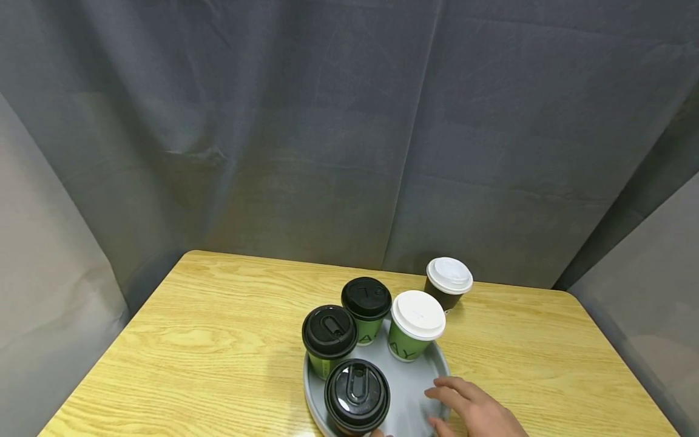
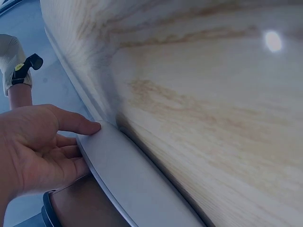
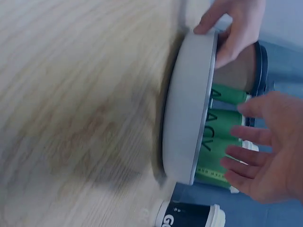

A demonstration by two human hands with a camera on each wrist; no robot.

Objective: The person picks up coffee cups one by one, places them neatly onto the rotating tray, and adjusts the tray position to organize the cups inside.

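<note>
A round grey tray [image 1: 406, 382] holds a green paper cup with a white lid [image 1: 419, 321], one green cup with a black lid [image 1: 367, 308], another black-lidded green cup [image 1: 329, 337] and a black-lidded cup [image 1: 357, 394] at the front. My left hand [image 2: 42, 146] pinches the tray's near rim [image 2: 137, 175] between thumb and fingers; only a fingertip of it shows in the head view. Beside the tray's right edge, my right hand [image 1: 475, 406] has its fingers spread and holds nothing. In the right wrist view its fingers [image 3: 251, 156] hover beside the green cups.
A dark paper cup with a white lid [image 1: 449, 284] stands on the wooden table [image 1: 218, 340], off the tray, behind its far right side. Grey curtains [image 1: 327, 152] hang behind the table's back edge and along both sides.
</note>
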